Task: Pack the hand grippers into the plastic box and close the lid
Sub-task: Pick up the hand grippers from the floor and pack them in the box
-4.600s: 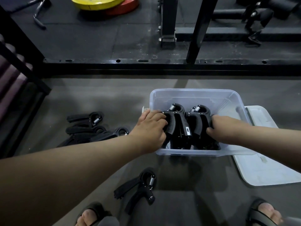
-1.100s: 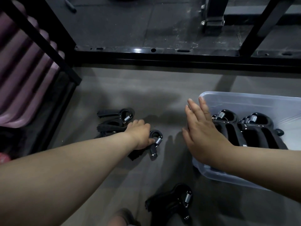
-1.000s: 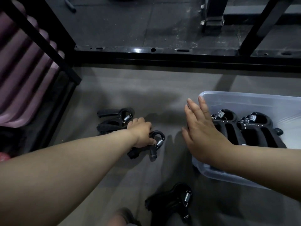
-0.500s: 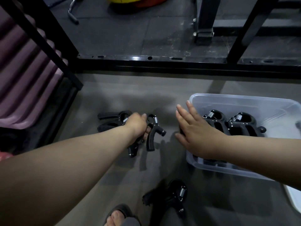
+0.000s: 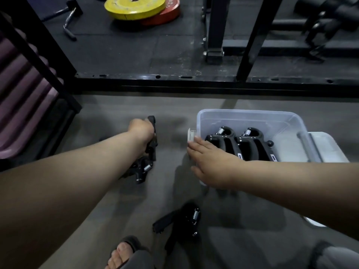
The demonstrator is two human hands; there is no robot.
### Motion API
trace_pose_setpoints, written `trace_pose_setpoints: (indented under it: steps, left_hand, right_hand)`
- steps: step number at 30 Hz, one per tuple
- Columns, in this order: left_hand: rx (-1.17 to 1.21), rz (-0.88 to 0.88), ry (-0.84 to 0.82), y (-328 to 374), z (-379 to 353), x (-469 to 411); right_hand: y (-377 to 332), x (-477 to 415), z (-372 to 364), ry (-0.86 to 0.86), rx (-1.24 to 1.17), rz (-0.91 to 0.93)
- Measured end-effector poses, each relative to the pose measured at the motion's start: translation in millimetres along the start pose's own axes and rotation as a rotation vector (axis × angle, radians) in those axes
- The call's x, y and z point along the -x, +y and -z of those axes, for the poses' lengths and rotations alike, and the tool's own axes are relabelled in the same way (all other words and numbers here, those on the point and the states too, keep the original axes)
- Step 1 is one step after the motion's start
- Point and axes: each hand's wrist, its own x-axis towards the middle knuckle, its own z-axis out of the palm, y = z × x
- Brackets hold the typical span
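Note:
A clear plastic box (image 5: 252,116) stands on the floor at the right, with two black hand grippers (image 5: 240,146) upright inside it. My left hand (image 5: 141,131) is shut on a black hand gripper (image 5: 152,140), raised off the floor left of the box, springs hanging down. My right hand (image 5: 211,164) rests flat with fingers apart on the box's near left corner. Another black hand gripper (image 5: 182,220) lies on the floor close to me. The white lid (image 5: 328,152) lies to the right of the box.
A black steel rack base (image 5: 194,82) crosses the floor behind the box. Yellow and red weight plates (image 5: 139,8) lie beyond it. Purple rolled mats (image 5: 21,88) fill a shelf at the left. My sandalled foot (image 5: 122,253) is at the bottom.
My left hand has lifted the gripper from the pile on the floor and swung it upward. My right hand has stayed on the box's corner. The camera has tilted up.

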Motion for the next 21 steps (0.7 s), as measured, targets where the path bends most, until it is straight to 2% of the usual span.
trace_pose_setpoints:
  steps: [4, 9, 11, 13, 16, 18, 21]
  left_hand:
    - [0.084, -0.049, 0.01, 13, -16, 31]
    - [0.12, -0.216, -0.154, 21, -45, 73]
    - [0.097, -0.248, -0.21, 23, -56, 86]
    - [0.101, -0.258, -0.251, 25, -63, 97]
    - [0.113, -0.272, -0.281, 30, -73, 103]
    - [0.116, -0.257, -0.356, 38, -75, 109]
    - [0.217, -0.075, -0.561, 48, -72, 116]
  right_hand:
    - [-6, 21, 3, 0.009, -0.151, 0.012]
    - [-1, 41, 14, 0.23, -0.589, -0.222]
    - [5, 44, 18, 0.274, -0.867, -0.257]
    - [8, 46, 24, 0.255, -1.155, -0.206]
    - [15, 48, 35, 0.201, -1.311, -0.176]
    - [24, 48, 41, 0.189, -1.41, -0.234]
    - [43, 47, 42, 0.204, -1.694, -0.341]
